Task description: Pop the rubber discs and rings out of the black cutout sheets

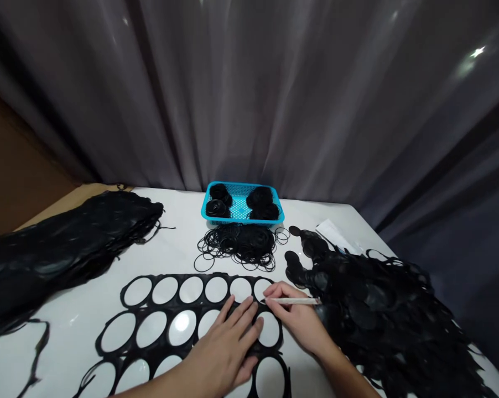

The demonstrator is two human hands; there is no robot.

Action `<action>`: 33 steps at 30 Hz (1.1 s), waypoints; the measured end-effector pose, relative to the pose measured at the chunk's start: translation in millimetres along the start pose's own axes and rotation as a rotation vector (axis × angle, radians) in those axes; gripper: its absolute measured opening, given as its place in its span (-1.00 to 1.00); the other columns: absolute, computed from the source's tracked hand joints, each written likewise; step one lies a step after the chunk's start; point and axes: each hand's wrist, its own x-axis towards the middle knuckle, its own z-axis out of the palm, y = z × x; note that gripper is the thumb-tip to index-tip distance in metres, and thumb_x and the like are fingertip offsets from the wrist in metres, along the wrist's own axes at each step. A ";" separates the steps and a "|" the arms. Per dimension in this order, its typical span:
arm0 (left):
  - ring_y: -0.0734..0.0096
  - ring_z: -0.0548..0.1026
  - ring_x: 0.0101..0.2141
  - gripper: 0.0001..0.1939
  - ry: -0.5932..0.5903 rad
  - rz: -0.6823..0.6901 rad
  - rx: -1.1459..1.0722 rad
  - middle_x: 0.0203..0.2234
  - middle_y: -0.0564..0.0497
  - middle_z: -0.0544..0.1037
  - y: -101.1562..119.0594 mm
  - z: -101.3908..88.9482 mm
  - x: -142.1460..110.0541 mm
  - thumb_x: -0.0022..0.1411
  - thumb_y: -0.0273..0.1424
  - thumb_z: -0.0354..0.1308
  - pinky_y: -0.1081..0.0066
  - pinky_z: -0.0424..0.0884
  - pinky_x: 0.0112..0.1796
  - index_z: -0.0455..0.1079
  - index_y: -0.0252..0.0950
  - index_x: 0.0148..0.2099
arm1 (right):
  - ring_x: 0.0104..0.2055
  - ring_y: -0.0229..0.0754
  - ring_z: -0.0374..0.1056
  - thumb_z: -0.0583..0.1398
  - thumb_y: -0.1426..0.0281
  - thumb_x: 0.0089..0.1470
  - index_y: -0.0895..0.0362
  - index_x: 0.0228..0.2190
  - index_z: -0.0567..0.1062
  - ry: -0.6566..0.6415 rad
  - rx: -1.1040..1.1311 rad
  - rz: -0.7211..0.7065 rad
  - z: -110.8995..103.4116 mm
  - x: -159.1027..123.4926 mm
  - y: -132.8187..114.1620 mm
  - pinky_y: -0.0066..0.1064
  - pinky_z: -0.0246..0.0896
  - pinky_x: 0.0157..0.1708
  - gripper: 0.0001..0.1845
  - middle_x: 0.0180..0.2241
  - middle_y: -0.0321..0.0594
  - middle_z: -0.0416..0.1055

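Person at a white table (183, 221); a black sheet with rows of round holes (165, 309) lies flat right before them, its lower part running out of view.

Left hand (224, 348) wide, palm down on the sheet, fingers spread; it seems to be pinning the sheet; nothing seen in its grasp, though the underside is hidden. Right hand (299, 320) narrow, pinching a slim pale tool (295, 301) like a pen; its dark tip is by the last hole of the far row, at the right; whether it touches the rim I cannot tell.

Step in hand, as I judge it: working at that hole's edge, perhaps freeing a thin ring; the next move calls for a steady left palm, a light lift of the tip along the rim, and care not to tear the narrow strips.

Loose black rings (249, 243) lie just beyond the sheet; a blue basket (241, 222) holds bunches farther back; dark discs and scraps (378, 309) are heaped to the right.
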 end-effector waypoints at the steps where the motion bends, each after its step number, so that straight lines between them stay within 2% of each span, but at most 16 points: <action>1: -0.01 0.18 0.31 -0.35 -0.006 0.004 -0.001 0.29 -0.21 0.27 -0.3 -0.5 0.9 0.23 -0.41 0.17 -0.10 0.14 0.25 0.15 -0.32 0.33 | -0.16 -0.11 0.44 0.20 0.28 0.18 0.09 -0.47 0.41 0.001 -0.011 0.004 0.1 0.2 0.1 -0.33 0.30 -0.15 -0.79 -0.25 -0.18 0.52; 7: 0.00 0.27 0.26 -0.36 0.002 0.033 -0.011 0.26 -0.26 0.32 -2.3 -4.7 4.3 0.19 -0.40 0.21 0.05 0.29 0.21 0.20 -0.36 0.30 | -0.17 -0.12 0.45 0.21 0.38 0.14 0.08 -0.50 0.39 -0.004 -0.063 -0.013 0.3 2.6 1.1 -0.34 0.29 -0.16 -0.81 -0.26 -0.20 0.51; 13: -0.05 0.24 0.28 -0.32 -0.006 0.013 -0.073 0.27 -0.27 0.29 -1.5 -2.5 4.7 0.16 -0.43 0.24 0.01 0.26 0.22 0.19 -0.37 0.31 | -0.17 -0.13 0.46 0.19 0.42 0.17 0.06 -0.47 0.39 -0.016 -0.177 -0.071 1.3 -2.2 3.1 -0.36 0.32 -0.17 -0.83 -0.24 -0.21 0.52; 16: -0.06 0.23 0.28 -0.30 -0.041 -0.001 -0.079 0.28 -0.27 0.28 -0.9 -2.3 5.0 0.16 -0.42 0.24 -0.02 0.21 0.25 0.16 -0.36 0.32 | -0.10 -0.08 0.43 0.10 0.47 0.24 0.07 -0.32 0.44 -0.070 -0.358 -0.226 9.8 -10.5 0.7 -0.31 0.32 -0.11 -0.87 -0.15 -0.14 0.52; 19: -0.06 0.22 0.29 -0.33 -0.073 0.003 -0.077 0.29 -0.28 0.27 -0.6 -4.0 4.4 0.18 -0.39 0.23 -0.02 0.17 0.26 0.17 -0.36 0.31 | -0.08 0.00 0.38 0.05 0.59 0.21 0.10 -0.15 0.45 -0.085 -0.668 -0.367 11.8 -6.8 -5.9 -0.22 0.26 -0.07 -0.73 -0.14 -0.05 0.52; 22: -0.06 0.20 0.30 -0.37 -0.063 -0.005 -0.090 0.28 -0.27 0.28 -0.3 -5.8 3.9 0.20 -0.40 0.20 -0.02 0.15 0.27 0.19 -0.35 0.30 | -0.17 0.04 0.36 0.07 0.62 0.13 0.11 -0.24 0.45 0.086 -0.866 -0.319 -10.1 18.9 -12.8 -0.20 0.20 -0.14 -0.75 -0.24 -0.02 0.51; 24: -0.05 0.19 0.30 -0.39 -0.049 -0.009 -0.104 0.28 -0.26 0.29 0.0 -6.8 4.4 0.23 -0.40 0.19 -0.02 0.14 0.27 0.18 -0.32 0.30 | -0.24 0.03 0.35 0.07 0.57 0.15 0.10 -0.38 0.41 0.331 -0.827 -0.178 -35.6 40.2 -15.4 -0.23 0.16 -0.20 -0.83 -0.33 -0.03 0.49; 27: -0.04 0.18 0.31 -0.42 -0.038 -0.007 -0.115 0.27 -0.26 0.29 0.3 -9.5 5.6 0.25 -0.37 0.20 -0.01 0.13 0.27 0.20 -0.32 0.28 | -0.31 -0.01 0.36 0.04 0.45 0.22 0.09 -0.39 0.37 0.451 -0.759 -0.118 -68.6 58.2 -17.1 -0.28 0.14 -0.28 -0.84 -0.34 -0.04 0.49; 30: -0.04 0.18 0.31 -0.38 -0.040 0.007 -0.119 0.27 -0.30 0.27 0.7 -15.1 3.3 0.26 -0.36 0.26 0.03 0.15 0.27 0.17 -0.36 0.30 | -0.37 -0.10 0.39 0.06 0.36 0.23 0.08 -0.42 0.37 0.426 -0.672 -0.108 -75.7 50.2 -20.3 -0.35 0.18 -0.34 -0.82 -0.34 -0.13 0.53; 33: -0.01 0.18 0.31 -0.38 -0.023 0.023 -0.126 0.28 -0.30 0.26 3.4 -19.8 -6.5 0.25 -0.34 0.28 0.06 0.14 0.28 0.19 -0.36 0.28 | -0.36 -0.15 0.42 0.09 0.28 0.21 0.07 -0.45 0.41 0.289 -0.522 -0.103 -57.8 21.9 -26.6 -0.41 0.22 -0.34 -0.77 -0.38 -0.22 0.54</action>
